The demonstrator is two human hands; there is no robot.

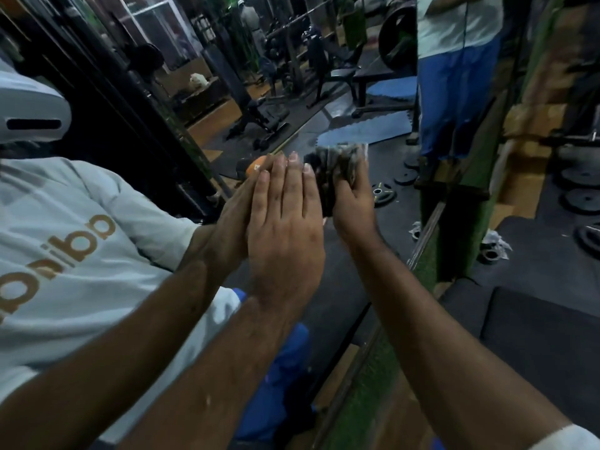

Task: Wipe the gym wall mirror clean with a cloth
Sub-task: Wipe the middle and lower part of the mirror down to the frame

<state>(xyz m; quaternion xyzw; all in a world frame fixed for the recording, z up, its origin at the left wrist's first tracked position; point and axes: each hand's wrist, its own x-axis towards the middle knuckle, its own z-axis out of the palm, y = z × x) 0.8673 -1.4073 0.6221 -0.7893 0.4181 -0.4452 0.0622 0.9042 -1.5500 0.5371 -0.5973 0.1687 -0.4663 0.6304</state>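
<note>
On the mirror (324, 102), the left hand (285, 228) presses flat with straight fingers; the right hand (352, 203) grips a cloth (334, 164) against the glass. Wiping looks mid-way; much glass seems left.

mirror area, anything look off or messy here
Mostly no. The left hand lies flat on the mirror and the right hand holds the cloth against it. The one untidy thing is the weight plates lying loose on the floor by the mirror's right edge, with what may be crumpled scraps beside them.
</note>
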